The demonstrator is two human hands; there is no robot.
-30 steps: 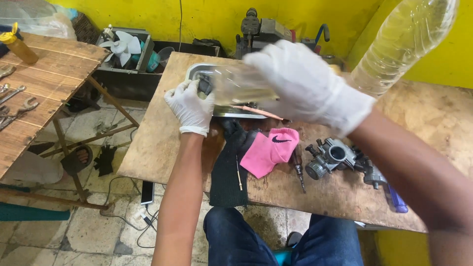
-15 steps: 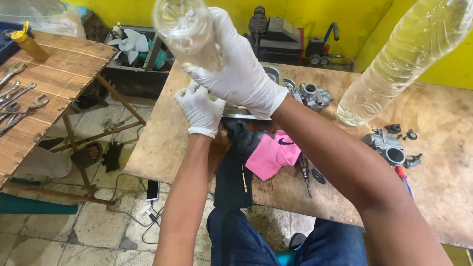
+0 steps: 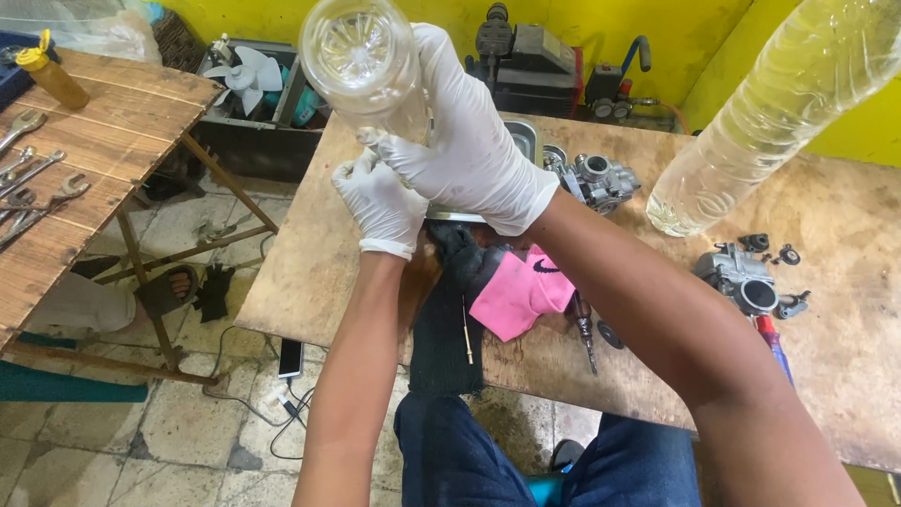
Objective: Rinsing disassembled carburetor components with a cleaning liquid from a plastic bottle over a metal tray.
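My right hand (image 3: 469, 150), in a white glove, grips a small clear plastic bottle (image 3: 361, 56) raised high, its base tipped toward the camera. My left hand (image 3: 380, 202), also gloved, is curled at the bottle's lower end, which is hidden beneath it. Both hands hover above the near left part of the wooden worktable (image 3: 310, 272). Just behind them a metal tray (image 3: 521, 136) lies on the table, and a carburetor (image 3: 596, 178) sits to its right.
A large clear bottle of yellowish liquid (image 3: 779, 113) stands right. A second carburetor (image 3: 746, 282) with small parts, a pink cloth (image 3: 521, 291), a black cloth (image 3: 446, 329) and a screwdriver (image 3: 584, 329) lie near the front edge. Wrenches (image 3: 38, 188) rest on the left bench.
My right hand has lifted the small bottle from lying over the tray to high up, base toward the camera. My left hand rose with its lower end.
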